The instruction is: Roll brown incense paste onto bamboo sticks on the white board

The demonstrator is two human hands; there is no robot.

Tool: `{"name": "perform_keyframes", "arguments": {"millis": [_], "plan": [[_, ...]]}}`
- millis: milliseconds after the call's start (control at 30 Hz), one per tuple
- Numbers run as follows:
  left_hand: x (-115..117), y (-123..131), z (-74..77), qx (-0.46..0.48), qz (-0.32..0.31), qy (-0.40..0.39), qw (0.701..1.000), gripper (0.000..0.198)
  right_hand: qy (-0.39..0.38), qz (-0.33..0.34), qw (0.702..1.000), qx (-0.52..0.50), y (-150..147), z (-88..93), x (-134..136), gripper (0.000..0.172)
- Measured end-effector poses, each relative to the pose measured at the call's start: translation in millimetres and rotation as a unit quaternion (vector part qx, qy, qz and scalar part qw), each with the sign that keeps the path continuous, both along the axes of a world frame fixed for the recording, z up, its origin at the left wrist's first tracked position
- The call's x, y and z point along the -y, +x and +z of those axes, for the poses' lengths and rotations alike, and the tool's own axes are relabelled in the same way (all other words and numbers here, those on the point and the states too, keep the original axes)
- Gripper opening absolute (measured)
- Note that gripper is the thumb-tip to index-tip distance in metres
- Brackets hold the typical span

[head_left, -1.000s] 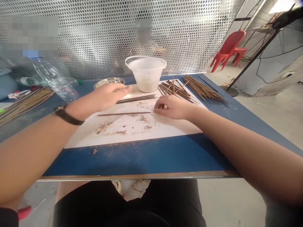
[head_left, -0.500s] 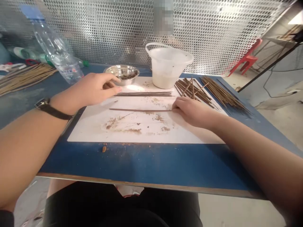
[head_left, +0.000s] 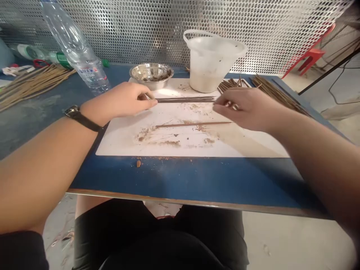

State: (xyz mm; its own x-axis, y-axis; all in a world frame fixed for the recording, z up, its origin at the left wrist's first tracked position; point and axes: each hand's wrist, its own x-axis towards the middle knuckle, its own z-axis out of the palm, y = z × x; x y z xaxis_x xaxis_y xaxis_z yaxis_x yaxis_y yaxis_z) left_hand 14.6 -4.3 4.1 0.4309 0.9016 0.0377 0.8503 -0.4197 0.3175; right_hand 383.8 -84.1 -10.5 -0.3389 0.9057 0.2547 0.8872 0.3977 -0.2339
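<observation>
A row of thin dark sticks (head_left: pixel 185 99) lies across the white board (head_left: pixel 126 144). My left hand (head_left: pixel 123 100) is at their left end, thumb and forefinger closed about the tips. Near the right end is my right hand (head_left: pixel 247 107), fingers curled with a gap between them and nothing seen in its grasp. Closer to me, a single brown stick (head_left: pixel 194 124) rests alone on the board, its right end passing below my right hand. Brown crumbs and smears surround this stick.
Behind the board stand a metal bowl (head_left: pixel 152 73) with dark bits and a white bucket (head_left: pixel 208 60). Brown sticks (head_left: pixel 281 92) are piled at right, tan sticks (head_left: pixel 39 84) at left. A plastic bottle (head_left: pixel 81 56) leans near my left arm. Perforated metal (head_left: pixel 146 30) closes off the back.
My right hand has let go of the single stick and moved up to the right end of the thin sticks. My left hand stays at their left end. The camera view has shifted.
</observation>
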Motion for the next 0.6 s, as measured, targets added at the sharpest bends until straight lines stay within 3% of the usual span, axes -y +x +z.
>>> {"name": "perform_keyframes", "arguments": {"millis": [167,267,400,600], "plan": [[-9,-5,-4.7,0.015,-0.002,-0.003,1.0,0.052,-0.01,0.032,0.999,0.02,-105,-11.0,-13,0.066],[-11,-7,-6.1,0.02,-0.006,-0.003,1.0,0.053,-0.012,0.067,0.998,-0.003,-148,-28.3,-36,0.086],[-12,-8,-5.4,0.019,-0.001,-0.001,1.0,0.051,-0.081,0.023,0.996,-0.007,-172,-42.6,-43,0.121],[-9,-6,-0.5,0.01,0.003,0.003,1.0,0.04,-0.181,0.015,0.982,0.057,-175,-33.2,5,0.128]]}}
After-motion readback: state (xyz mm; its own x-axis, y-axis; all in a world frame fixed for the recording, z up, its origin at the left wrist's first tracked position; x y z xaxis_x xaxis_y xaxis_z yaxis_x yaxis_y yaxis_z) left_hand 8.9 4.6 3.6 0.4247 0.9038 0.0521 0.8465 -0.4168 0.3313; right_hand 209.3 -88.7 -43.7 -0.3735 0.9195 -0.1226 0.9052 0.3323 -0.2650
